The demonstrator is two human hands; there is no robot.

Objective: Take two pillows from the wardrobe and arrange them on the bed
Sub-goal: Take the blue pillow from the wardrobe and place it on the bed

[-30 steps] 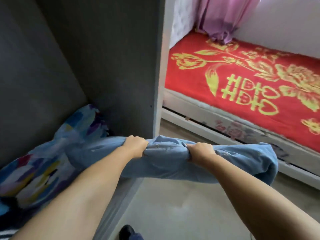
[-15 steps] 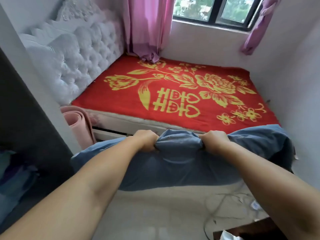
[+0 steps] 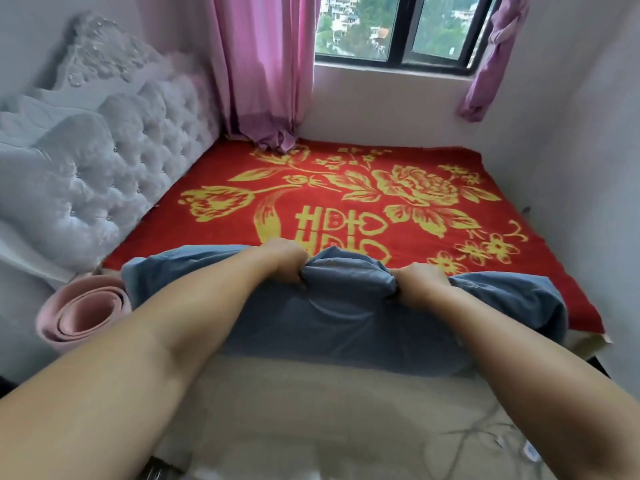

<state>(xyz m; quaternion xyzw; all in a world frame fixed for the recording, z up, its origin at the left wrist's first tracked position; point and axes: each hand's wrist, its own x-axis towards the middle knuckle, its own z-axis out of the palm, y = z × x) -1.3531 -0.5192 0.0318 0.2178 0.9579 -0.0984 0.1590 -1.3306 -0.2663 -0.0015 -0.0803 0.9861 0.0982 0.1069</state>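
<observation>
I hold a long blue pillow (image 3: pixel 346 323) crosswise in front of me, at the near edge of the bed (image 3: pixel 346 188). My left hand (image 3: pixel 285 259) grips a bunch of its upper edge left of centre. My right hand (image 3: pixel 420 284) grips the same edge a little to the right. The fabric puffs up between the two fists. The bed is covered with a red blanket with yellow flowers and has nothing else on it. The wardrobe is out of view.
A white tufted headboard (image 3: pixel 104 168) runs along the bed's left side. A rolled pink mat (image 3: pixel 83 313) leans at the bed's near left corner. Pink curtains (image 3: pixel 263 71) hang by the window (image 3: pixel 398 29). Cables (image 3: pixel 485 434) lie on the floor at lower right.
I have turned from the wardrobe toward the bed, carrying the blue pillow out with both hands. The pillow now overlaps the bed's near edge, and the wardrobe has left the view.
</observation>
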